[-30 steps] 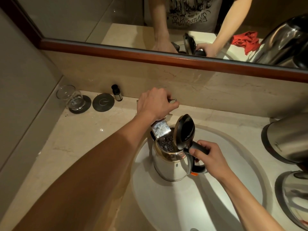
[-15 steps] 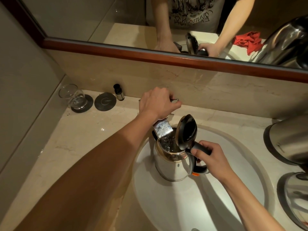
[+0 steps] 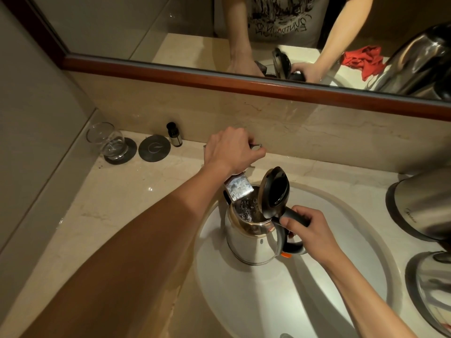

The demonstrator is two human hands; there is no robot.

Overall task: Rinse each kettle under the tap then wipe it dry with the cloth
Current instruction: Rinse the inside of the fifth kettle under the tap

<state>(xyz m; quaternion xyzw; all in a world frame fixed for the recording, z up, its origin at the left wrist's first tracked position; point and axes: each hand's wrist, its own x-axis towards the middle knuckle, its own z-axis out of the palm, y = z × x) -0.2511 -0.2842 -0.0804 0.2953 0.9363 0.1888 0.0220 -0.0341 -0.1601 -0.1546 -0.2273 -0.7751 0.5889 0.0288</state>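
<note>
the bench [image 3: 102, 215] of pale marble carries a white sink [image 3: 317, 301] under a wide mirror [image 3: 146, 28]. in the sink stands a steel kettle [image 3: 246, 242], upright, lid [image 3: 274, 192] tipped open, water bubbling inside under the tap [image 3: 238, 190]. the right hand [image 3: 311, 231] has its grip curled round the kettle's black handle. the left hand [image 3: 231, 152] has its grip curled over the tap lever at the back wall. two more kettles [image 3: 422, 206] sit on the bench at the right edge. a red cloth [image 3: 363, 61] shows only in the mirror. at the far left stand a glass [image 3: 107, 140] on a dark coaster, a second coaster [image 3: 154, 148] and a small bottle [image 3: 174, 134].
</note>
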